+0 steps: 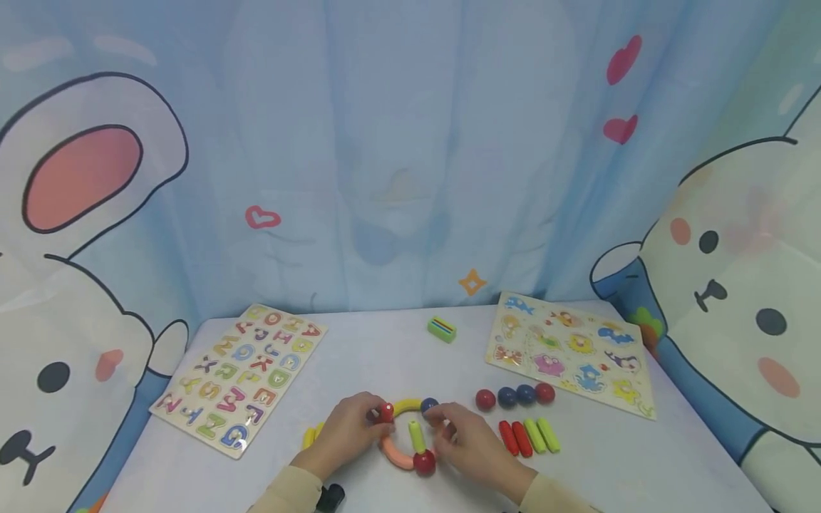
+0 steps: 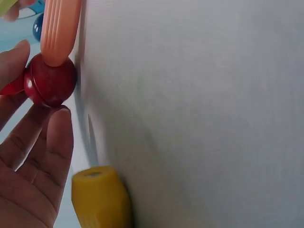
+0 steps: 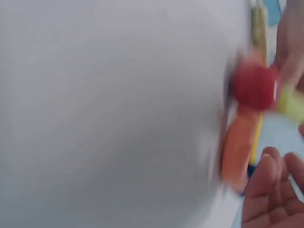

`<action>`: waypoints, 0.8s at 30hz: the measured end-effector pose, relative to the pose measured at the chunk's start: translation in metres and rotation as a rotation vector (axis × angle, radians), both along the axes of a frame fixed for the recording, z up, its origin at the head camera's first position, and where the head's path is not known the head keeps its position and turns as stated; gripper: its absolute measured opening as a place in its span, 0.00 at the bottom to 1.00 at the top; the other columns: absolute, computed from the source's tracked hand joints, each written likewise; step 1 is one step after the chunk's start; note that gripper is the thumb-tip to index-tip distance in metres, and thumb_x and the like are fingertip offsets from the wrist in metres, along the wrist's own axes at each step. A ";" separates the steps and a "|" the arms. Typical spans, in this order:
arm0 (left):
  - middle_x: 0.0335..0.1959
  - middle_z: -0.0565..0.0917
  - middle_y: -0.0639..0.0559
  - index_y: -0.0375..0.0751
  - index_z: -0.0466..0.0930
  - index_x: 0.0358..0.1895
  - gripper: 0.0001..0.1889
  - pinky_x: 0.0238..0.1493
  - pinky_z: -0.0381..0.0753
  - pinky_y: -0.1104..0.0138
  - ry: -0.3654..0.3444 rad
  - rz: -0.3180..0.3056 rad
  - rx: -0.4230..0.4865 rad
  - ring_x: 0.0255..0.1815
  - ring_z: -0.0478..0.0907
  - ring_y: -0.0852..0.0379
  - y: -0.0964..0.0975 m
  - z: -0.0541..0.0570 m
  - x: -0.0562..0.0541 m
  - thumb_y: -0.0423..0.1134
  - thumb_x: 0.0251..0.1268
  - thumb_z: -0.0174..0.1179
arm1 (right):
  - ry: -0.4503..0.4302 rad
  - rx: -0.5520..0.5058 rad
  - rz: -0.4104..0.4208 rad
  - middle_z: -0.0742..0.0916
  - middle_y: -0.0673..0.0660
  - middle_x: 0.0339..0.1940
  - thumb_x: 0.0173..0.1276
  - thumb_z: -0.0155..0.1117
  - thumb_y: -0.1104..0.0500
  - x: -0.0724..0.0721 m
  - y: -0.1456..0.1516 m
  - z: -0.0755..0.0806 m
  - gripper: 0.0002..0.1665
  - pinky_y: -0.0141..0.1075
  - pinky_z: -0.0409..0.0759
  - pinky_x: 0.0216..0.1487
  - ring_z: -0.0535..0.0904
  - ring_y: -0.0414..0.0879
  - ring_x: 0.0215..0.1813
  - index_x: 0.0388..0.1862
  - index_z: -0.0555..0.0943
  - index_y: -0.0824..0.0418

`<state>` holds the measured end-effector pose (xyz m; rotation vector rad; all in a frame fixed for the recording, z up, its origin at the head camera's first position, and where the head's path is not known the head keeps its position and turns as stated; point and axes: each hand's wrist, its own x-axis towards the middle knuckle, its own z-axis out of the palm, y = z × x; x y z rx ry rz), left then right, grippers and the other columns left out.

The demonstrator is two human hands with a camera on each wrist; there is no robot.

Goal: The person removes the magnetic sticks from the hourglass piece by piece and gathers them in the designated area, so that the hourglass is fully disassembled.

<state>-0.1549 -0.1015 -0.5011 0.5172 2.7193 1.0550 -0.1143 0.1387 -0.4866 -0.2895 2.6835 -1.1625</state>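
Observation:
A ring of toy balls and curved rods lies on the table. My left hand (image 1: 352,432) grips the red ball (image 2: 52,80) at its left, thumb on one side and fingers on the other; a red stick (image 2: 13,87) projects from it. A yellow curved rod (image 1: 407,406) runs to a blue ball (image 1: 429,405), which my right hand (image 1: 470,442) reaches with its fingertips, fingers loosely bent and apart from the thumb. An orange curved rod (image 1: 396,456) leads to the front red ball (image 1: 424,463), from which a green stick (image 1: 417,436) stands up. Another orange rod (image 3: 237,149) is mostly hidden in the head view.
Right of the ring lie a row of red and blue balls (image 1: 507,397) and several red and green sticks (image 1: 524,439). Yellow pieces (image 1: 309,437) and a black object (image 1: 331,497) lie near the left arm. Behind are a letter board (image 1: 240,377), an animal board (image 1: 571,349) and a green block (image 1: 442,328).

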 end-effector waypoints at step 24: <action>0.33 0.77 0.64 0.45 0.82 0.55 0.25 0.29 0.74 0.68 0.004 -0.003 -0.034 0.30 0.72 0.63 -0.002 0.002 0.006 0.49 0.54 0.75 | 0.015 0.022 0.029 0.82 0.43 0.37 0.67 0.69 0.59 -0.006 -0.001 -0.009 0.30 0.33 0.81 0.38 0.77 0.38 0.36 0.66 0.71 0.55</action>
